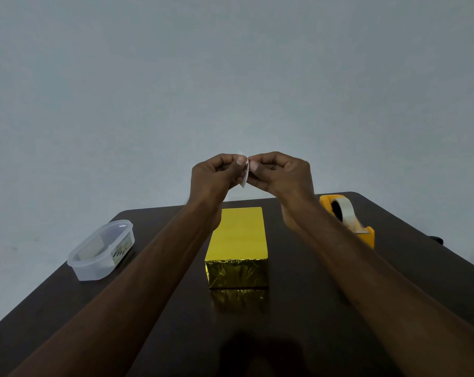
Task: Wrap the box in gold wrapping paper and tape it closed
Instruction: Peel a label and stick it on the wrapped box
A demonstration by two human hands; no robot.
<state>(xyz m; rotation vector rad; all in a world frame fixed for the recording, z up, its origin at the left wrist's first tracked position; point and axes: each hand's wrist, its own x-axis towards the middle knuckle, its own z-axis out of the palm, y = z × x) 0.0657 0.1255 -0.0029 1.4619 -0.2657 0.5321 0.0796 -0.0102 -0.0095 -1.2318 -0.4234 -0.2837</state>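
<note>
Plain pale grey-blue wall [230, 77] seen filling the upper frame, unmarked, evenly and dimly lit, dark brown counter [298, 322] set against it, rounded far corners noted, glossy surface, faint reflections seen on it, soft shadow cast at near edge

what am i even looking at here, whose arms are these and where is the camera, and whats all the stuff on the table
There is no machine here. The one picture comes from a wide-angle camera worn on a person's head, looking forward and down, so the two arms reaching in from the bottom are that person's own.

The left hand and right hand are raised above the table and together pinch a small whitish strip, probably tape.

On the dark table below sits a box wrapped in gold paper. To its left is a clear plastic container with a lid. To its right, partly behind the right forearm, is a yellow tape dispenser holding a roll of tape. Behind everything is a plain pale wall.
</note>
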